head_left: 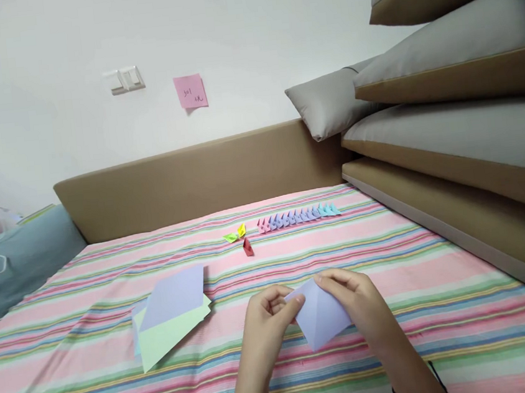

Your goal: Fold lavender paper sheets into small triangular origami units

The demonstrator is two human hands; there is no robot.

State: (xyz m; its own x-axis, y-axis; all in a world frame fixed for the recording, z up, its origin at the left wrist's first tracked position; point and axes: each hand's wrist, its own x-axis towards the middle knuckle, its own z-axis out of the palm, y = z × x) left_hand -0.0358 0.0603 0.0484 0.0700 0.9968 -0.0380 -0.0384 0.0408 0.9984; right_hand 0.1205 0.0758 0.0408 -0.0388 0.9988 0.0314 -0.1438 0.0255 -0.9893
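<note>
A square of lavender origami paper with a crease down its middle is held up between both hands, tilted over the striped sheet. My left hand pinches its left corner, the thumb lying on the front face. At the top corner, my right hand grips the paper between thumb and fingers. To the left lies a loose stack of paper squares, with a lavender sheet on top of light green sheets. Beyond the hands stands a row of small folded paper pieces in pink, lavender and light blue.
Near the row lie a red folded piece, a yellow one and a green one. Grey and brown cushions are stacked at right. A brown backrest borders the striped sheet. A pink note hangs on the wall.
</note>
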